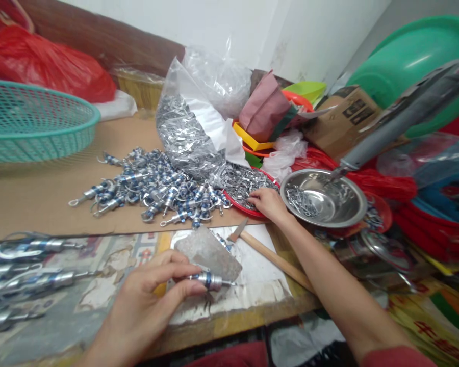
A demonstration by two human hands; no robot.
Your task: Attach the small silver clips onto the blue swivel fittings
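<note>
Left hand pinching a metal fitting, right hand at a red tray of small metal pieces.
At near left, more fittings (34,278) lie in rows; farther back is their loose pile (168,188). The left hand (149,290) grips the metal fitting (211,281) between thumb and forefinger, near the slab (214,255). It looks light, rigid and smooth enough to slip or roll; its banded barrel seems the best hold, rather than the thin end pin. Right of the slab lies a hammer (275,260). Beyond, the right hand (271,203) has its fingers bent close together at the small metal pieces (245,183) in the red tray (245,209); whether they pinch one, I cannot tell. At far right, the cardboard box (338,120) bears unreadable dark print; at near right, the yellow bag (409,318) shows red characters, one apparently 牛.
</note>
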